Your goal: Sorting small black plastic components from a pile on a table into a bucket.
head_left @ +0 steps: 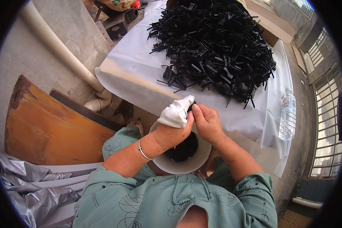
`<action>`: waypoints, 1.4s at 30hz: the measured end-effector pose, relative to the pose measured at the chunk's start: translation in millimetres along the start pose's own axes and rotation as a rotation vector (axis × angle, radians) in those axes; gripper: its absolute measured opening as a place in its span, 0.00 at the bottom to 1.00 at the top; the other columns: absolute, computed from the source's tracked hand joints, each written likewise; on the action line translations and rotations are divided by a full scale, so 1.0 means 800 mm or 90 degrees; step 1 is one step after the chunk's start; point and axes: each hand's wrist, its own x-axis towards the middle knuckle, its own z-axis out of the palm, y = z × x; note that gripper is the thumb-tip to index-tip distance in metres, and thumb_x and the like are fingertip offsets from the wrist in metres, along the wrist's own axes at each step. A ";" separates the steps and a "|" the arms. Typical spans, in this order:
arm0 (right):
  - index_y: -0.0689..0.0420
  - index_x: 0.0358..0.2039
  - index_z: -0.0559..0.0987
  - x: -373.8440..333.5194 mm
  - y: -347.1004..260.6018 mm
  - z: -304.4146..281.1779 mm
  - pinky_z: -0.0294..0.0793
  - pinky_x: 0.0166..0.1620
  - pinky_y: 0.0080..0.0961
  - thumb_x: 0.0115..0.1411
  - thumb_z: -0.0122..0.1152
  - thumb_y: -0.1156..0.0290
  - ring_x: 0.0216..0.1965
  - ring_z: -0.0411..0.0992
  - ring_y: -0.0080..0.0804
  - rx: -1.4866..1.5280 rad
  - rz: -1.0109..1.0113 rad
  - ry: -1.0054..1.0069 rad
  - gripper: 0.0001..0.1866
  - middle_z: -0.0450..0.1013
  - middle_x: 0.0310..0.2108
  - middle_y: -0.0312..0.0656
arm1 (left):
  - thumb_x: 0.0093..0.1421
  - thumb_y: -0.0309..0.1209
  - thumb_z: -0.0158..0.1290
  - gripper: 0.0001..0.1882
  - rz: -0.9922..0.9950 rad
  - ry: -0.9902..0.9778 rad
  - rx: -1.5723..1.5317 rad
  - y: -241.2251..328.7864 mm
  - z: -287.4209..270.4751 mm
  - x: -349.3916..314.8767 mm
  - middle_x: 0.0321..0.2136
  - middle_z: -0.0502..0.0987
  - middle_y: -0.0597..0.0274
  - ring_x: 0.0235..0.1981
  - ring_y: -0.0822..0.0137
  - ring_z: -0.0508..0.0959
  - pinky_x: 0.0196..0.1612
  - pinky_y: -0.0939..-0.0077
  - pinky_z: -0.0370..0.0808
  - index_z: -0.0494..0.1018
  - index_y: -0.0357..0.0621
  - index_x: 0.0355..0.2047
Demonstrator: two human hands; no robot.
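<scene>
The right hand [209,121] pinches a small black piece [191,107] that the white-covered left hand [178,122] appears to grip, above a white bucket [162,161]; beyond the table's near edge, sheeting [135,60] spreads left of a black heap [220,49].

the pile [216,49] lies on the table [138,62], the bottle [288,116] at its right edge. the bucket [183,167], with parts [184,150] in it, is before the table, beneath the left hand [178,127] and right hand [209,123]. left of the bucket is the board [59,121], the pipe [60,45] behind.
</scene>
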 end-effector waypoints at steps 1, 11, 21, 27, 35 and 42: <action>0.61 0.20 0.70 -0.001 -0.003 -0.001 0.58 0.22 0.16 0.63 0.46 0.67 0.20 0.56 0.13 0.000 0.000 0.000 0.16 0.61 0.16 0.26 | 0.51 0.25 0.50 0.16 -0.022 0.023 -0.061 0.001 0.002 0.001 0.31 0.74 0.46 0.32 0.51 0.75 0.35 0.67 0.73 0.69 0.32 0.41; 0.62 0.23 0.71 0.002 -0.015 -0.006 0.60 0.23 0.20 0.63 0.48 0.67 0.21 0.56 0.16 0.136 0.064 -0.046 0.14 0.61 0.15 0.33 | 0.51 0.24 0.50 0.14 -0.019 0.000 -0.101 -0.001 -0.004 0.003 0.28 0.74 0.51 0.29 0.59 0.75 0.34 0.72 0.72 0.68 0.33 0.40; 0.60 0.28 0.77 0.014 -0.017 -0.044 0.61 0.22 0.18 0.50 0.62 0.75 0.17 0.60 0.21 -0.176 -0.207 -0.036 0.05 0.68 0.18 0.38 | 0.61 0.24 0.42 0.18 -0.369 -0.099 -0.655 -0.011 -0.022 0.018 0.30 0.68 0.66 0.24 0.80 0.65 0.27 0.88 0.65 0.57 0.41 0.51; 0.62 0.23 0.74 0.014 -0.020 -0.042 0.64 0.24 0.20 0.52 0.62 0.72 0.19 0.63 0.22 -0.035 -0.120 -0.027 0.08 0.68 0.19 0.39 | 0.58 0.25 0.39 0.20 -0.283 -0.264 -0.536 0.008 -0.027 0.019 0.29 0.68 0.67 0.22 0.82 0.63 0.23 0.88 0.63 0.59 0.37 0.51; 0.62 0.21 0.72 0.012 -0.023 -0.038 0.58 0.23 0.15 0.56 0.59 0.69 0.22 0.56 0.13 -0.050 -0.087 -0.075 0.12 0.62 0.17 0.28 | 0.56 0.26 0.41 0.15 -0.225 -0.191 -0.415 0.001 -0.025 0.019 0.29 0.66 0.62 0.29 0.74 0.65 0.33 0.79 0.67 0.62 0.36 0.44; 0.61 0.20 0.71 0.016 -0.025 -0.035 0.58 0.24 0.17 0.60 0.53 0.63 0.22 0.56 0.14 0.006 0.015 -0.115 0.16 0.60 0.16 0.28 | 0.53 0.24 0.42 0.15 -0.177 -0.207 -0.409 0.004 -0.027 0.020 0.30 0.68 0.59 0.30 0.71 0.68 0.36 0.76 0.68 0.62 0.36 0.43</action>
